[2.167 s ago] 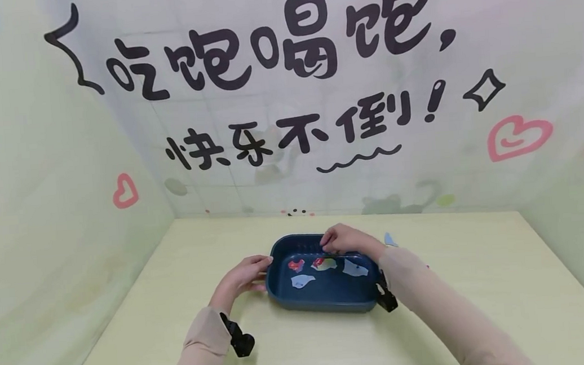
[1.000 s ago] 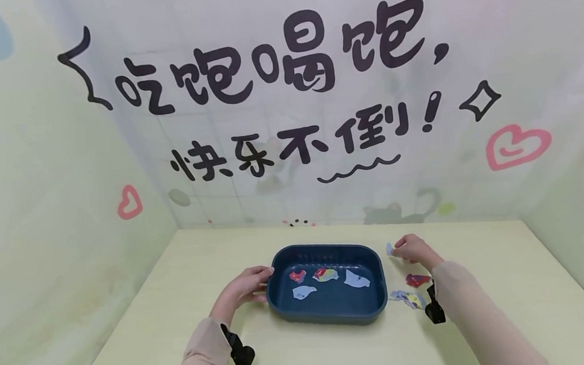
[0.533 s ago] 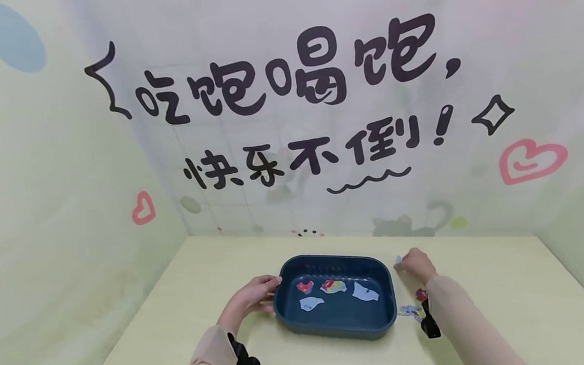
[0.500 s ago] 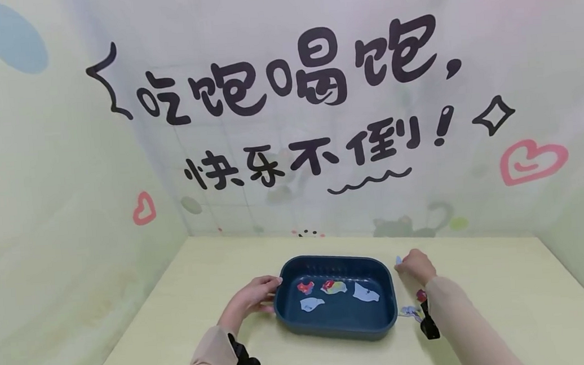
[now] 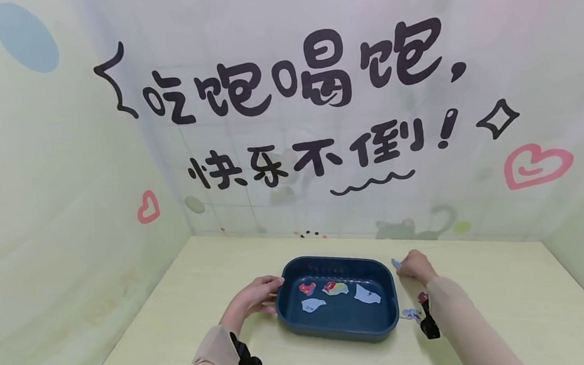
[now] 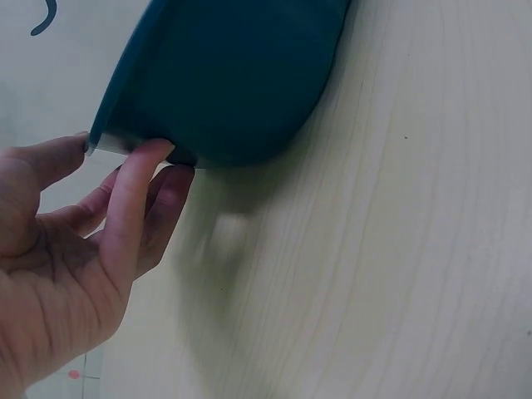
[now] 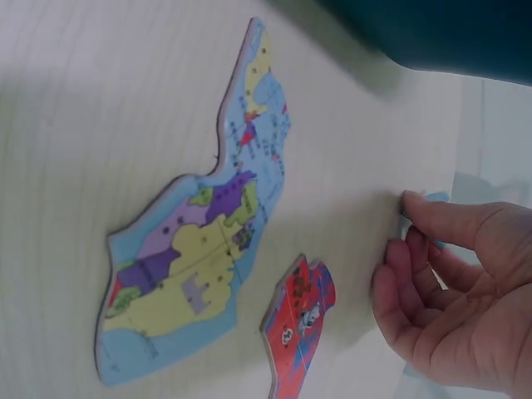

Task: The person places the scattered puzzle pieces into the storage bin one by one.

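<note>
A dark blue oblong tray (image 5: pixel 340 333) stands on the table with several flat map puzzle pieces lying on its floor. At its left end my left hand (image 5: pixel 253 297) holds the rim and outer wall; in the left wrist view its bent fingers and thumb meet the tray wall (image 6: pixel 224 91). Right of the tray, my right hand (image 5: pixel 416 267) pinches a small light blue puzzle piece (image 5: pixel 396 263), mostly hidden by the fingertips in the right wrist view. Near that hand lie a red puzzle piece (image 7: pixel 299 312) and a larger yellow, purple and blue one (image 7: pixel 199 258).
The pale wood table (image 5: pixel 180 326) meets a printed fabric wall (image 5: pixel 284 217) at the back, with more fabric at both sides. My right forearm (image 5: pixel 464 323) passes beside the loose pieces and partly covers them in the head view.
My right hand has gone from above the tray's back edge to the table on the right and has taken the light blue piece, now turned slightly. The left hand stays on the tray.
</note>
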### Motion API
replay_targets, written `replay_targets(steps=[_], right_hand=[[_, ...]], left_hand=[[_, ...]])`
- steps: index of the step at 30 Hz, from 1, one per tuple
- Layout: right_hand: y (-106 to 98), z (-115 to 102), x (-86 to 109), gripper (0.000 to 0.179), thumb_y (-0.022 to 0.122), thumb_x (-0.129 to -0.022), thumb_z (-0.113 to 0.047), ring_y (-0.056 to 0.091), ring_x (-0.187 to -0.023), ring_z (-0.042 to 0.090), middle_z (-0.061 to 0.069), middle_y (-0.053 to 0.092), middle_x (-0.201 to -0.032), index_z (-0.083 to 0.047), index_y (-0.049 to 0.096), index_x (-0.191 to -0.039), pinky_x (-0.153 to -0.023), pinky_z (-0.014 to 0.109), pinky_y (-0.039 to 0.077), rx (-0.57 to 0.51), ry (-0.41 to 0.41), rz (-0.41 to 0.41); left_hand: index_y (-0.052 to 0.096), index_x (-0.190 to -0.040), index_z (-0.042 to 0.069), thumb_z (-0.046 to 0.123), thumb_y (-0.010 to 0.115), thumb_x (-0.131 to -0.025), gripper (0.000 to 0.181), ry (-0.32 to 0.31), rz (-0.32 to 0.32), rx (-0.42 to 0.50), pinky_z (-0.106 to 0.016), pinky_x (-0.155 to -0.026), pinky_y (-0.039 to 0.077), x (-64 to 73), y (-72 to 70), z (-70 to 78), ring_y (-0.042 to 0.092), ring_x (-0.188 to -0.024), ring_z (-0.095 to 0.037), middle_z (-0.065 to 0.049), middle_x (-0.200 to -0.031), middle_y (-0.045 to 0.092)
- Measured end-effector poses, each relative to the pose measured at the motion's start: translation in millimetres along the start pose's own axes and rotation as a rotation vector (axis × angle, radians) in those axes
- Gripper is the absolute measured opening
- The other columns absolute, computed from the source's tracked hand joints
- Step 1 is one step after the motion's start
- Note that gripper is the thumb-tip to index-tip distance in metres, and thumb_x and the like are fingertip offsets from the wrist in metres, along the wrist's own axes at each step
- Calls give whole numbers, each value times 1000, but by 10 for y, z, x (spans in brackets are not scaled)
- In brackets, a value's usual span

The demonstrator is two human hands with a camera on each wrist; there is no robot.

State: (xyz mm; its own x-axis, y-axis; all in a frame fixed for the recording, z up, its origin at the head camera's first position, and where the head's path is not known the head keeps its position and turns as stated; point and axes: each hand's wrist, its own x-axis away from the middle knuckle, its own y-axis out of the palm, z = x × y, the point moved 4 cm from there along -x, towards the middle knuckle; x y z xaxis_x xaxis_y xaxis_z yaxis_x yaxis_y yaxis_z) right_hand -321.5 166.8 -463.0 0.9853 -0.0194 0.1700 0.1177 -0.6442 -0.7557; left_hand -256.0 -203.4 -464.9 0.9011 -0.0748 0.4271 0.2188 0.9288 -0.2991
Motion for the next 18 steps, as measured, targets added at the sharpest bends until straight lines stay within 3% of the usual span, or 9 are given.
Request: replay_targets(steps=[3,7,18], right_hand=[[-5,23,-9,16,62,-69,0,45,-51,12,7,54,-61,10,63,-81,-47,19,37,-46,17,-42],[-62,15,1,10,57,-73,-1,38,-43,8,-1,46,-50,6,63,-70,-43,19,35,-76,7,-77],[-340,-107,176,20,57,-83,-8,40,-50,7,-2,49,-55,1,59,-66,-52,23,43,-89,-99,-162]], left_hand=[[46,-126,-1,32,47,-95,46,2,-1,4,-29,-62,55,-5,11,5,61,-89,-19,-16,-114,58],[46,-125,-2,31,47,-95,45,15,6,18,-29,-62,55,-7,8,-2,61,-89,-19,-15,-110,59],[46,-125,-2,31,46,-96,44,11,3,10,-31,-64,55,10,8,4,60,-92,-21,-17,-112,58]])
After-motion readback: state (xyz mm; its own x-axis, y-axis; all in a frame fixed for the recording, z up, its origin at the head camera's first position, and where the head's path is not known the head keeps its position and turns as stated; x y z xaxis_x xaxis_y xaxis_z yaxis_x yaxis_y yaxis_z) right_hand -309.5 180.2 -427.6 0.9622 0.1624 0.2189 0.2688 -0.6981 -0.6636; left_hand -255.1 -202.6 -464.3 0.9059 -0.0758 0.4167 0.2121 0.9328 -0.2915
